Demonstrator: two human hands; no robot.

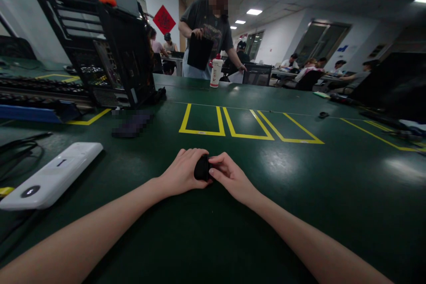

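A small black rounded object (201,168) is between my two hands, on or just above the green tabletop (213,230). My left hand (183,171) wraps round it from the left, with the thumb at the near side and the fingers over the top. At its right edge my right hand (231,175) has thumb and fingers pinched together, touching the object. The fingers cover much of it, so its exact kind is unclear. Beyond the hands, yellow tape outlines (203,132) mark the table.
To the left lie a white power bank-like device (63,173), black cables (20,144) and a blurred dark phone-shaped thing (133,124). An open black computer case (116,53) stands behind them. A white cup (216,72) is at the far edge, near a standing person (208,22). A small black ring-like piece (322,115) lies right.
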